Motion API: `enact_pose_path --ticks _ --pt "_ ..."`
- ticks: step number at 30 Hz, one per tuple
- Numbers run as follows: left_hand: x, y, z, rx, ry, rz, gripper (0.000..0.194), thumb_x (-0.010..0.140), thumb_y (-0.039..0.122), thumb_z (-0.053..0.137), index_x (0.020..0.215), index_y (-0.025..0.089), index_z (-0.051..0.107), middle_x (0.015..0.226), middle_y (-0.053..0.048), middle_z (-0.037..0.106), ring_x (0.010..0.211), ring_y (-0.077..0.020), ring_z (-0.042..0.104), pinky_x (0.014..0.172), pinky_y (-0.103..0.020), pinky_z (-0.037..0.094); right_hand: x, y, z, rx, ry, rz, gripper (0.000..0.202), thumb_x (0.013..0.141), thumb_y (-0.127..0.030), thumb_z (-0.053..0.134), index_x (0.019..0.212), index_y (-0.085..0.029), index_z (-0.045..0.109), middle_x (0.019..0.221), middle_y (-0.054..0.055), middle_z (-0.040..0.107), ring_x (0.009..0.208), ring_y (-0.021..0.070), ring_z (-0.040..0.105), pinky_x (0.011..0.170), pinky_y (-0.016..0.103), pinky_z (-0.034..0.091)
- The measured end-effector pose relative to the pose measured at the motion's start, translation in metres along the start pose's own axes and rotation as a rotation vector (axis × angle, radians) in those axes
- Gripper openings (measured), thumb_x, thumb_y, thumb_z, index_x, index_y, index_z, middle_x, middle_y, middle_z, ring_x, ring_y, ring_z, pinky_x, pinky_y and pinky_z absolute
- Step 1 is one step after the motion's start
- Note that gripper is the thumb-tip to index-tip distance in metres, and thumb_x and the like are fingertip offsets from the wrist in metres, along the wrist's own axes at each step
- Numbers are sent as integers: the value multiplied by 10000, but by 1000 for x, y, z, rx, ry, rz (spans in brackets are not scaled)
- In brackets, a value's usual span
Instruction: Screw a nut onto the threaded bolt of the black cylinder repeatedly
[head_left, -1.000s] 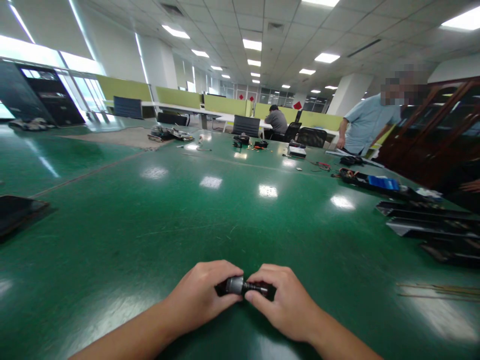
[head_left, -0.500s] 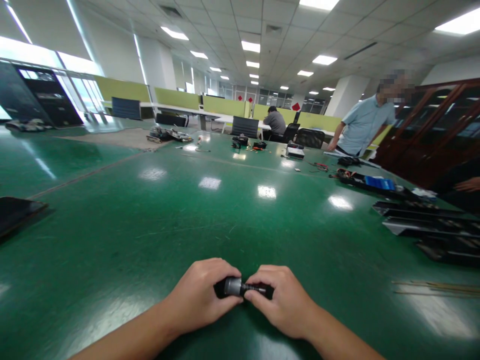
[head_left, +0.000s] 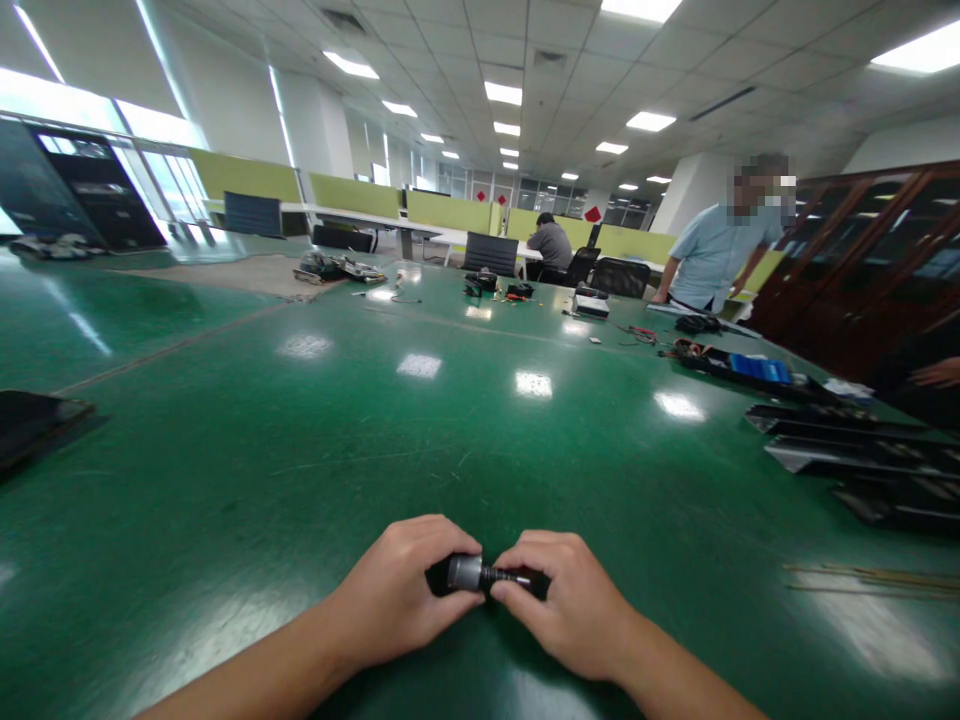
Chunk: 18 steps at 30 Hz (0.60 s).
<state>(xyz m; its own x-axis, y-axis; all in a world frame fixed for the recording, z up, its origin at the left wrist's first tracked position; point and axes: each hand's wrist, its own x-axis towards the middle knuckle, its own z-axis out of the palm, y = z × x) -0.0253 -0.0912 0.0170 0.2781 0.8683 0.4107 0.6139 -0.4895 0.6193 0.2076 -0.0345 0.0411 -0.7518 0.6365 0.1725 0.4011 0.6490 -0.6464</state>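
Note:
A small motor-like part (head_left: pixel 466 573) lies crosswise between my hands, just above or on the green table (head_left: pixel 450 450); I cannot tell which. It has a grey cylindrical body and a narrow, dark ridged shaft with a shiny tip pointing right. My left hand (head_left: pixel 405 580) is closed around the grey body, thumb below and fingers above. Pinched on the ridged shaft are the thumb and fingers of my right hand (head_left: pixel 570 590). The body's left end is partly hidden in the left palm.
Thin brass-coloured rods (head_left: pixel 877 578) lie at right, below black metal channels (head_left: pixel 847 455). Beyond them sits a black tray (head_left: pixel 727 365) with blue pieces. A dark flat object (head_left: pixel 37 425) rests at the left edge. Across the table stands a person in a light blue shirt (head_left: pixel 716 255).
The person in the light blue shirt has leaned lower and slightly left. My hands and the motor-like part show almost no movement.

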Motion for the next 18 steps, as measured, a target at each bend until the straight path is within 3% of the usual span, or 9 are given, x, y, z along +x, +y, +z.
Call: enact_pose_path --ticks 18 --pt "-1 -1 -1 -6 18 22 285 786 219 778 1054 230 681 931 -16 719 851 -164 665 767 -293 496 -1 0 -2 -5 2 -14 104 937 -265 654 972 -223 743 828 21 680 768 181 622 719 300 435"
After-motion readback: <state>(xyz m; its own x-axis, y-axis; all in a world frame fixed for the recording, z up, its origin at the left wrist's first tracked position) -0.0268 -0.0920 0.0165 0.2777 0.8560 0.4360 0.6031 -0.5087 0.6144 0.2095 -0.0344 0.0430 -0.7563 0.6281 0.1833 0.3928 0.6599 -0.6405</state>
